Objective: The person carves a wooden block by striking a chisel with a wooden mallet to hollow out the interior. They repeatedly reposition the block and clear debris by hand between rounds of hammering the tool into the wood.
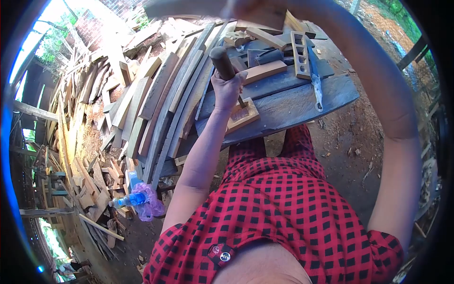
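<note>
My left hand [228, 91] is wrapped round the thick wooden handle of a chisel [221, 60]. The chisel stands nearly upright, its narrow blade reaching down into a recess in a pale wooden block [245, 116]. That block lies near the front edge of a worn wooden bench [283, 116]. High at the top edge of the view, my right hand [248, 7] is raised and smeared by motion. It grips a long, flat piece of wood [184, 7], partly cut off by the frame, above and beyond the chisel handle.
A wooden piece with several square holes [300, 54] lies on the bench by a blue saw-like tool with a pale handle [317, 92]. Long planks [177, 87] are stacked at the left. A plastic bottle [128, 200] in a purple bag [151, 203] sits lower left.
</note>
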Demonstrator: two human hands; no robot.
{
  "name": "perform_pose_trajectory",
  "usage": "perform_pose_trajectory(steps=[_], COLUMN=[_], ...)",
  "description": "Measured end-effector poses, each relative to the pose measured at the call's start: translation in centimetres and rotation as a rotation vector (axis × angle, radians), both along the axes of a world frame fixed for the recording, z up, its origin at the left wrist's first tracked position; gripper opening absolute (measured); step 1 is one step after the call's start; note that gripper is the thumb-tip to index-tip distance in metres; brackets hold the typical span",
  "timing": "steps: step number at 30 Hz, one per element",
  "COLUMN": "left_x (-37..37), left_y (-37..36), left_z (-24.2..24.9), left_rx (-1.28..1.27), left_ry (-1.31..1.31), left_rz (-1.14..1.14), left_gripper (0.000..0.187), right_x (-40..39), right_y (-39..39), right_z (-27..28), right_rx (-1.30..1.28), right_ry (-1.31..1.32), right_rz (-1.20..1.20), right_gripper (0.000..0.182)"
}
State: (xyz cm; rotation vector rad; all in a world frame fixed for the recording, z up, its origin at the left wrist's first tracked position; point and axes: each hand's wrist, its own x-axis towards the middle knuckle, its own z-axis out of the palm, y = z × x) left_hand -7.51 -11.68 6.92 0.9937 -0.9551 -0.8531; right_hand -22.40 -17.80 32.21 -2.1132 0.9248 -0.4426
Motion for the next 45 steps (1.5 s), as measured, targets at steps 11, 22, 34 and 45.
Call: perform_pose_trajectory(steps=[11, 22, 34, 45], left_x=[0.2, 0.2, -0.1, -0.1], left_y=[0.2, 0.4, 0.4, 0.3], left_z=[0.2, -0.2, -0.1, 0.0], left_rx=[-0.002, -0.025, 0.007, -0.008], left_ry=[-0.032, -0.033, -0.027, -0.016], left_rz=[-0.007, 0.019, 0.042, 0.026], left_gripper=[0.017, 0.017, 0.016, 0.015], right_x=[-0.9, 0.5, -1.2, -1.7], right_y=[1.3, 1.0, 1.2, 0.7], right_z=[-0.2, -3.6, -0.8, -2.5], right_rx=[0.065, -0.088, -0.038, -0.024], right_ry=[-0.032, 0.061, -0.047, 0.003], right_rz=[0.115, 0.032, 0.240, 0.195], right_gripper=[0.057, 0.070, 0.069, 0.074])
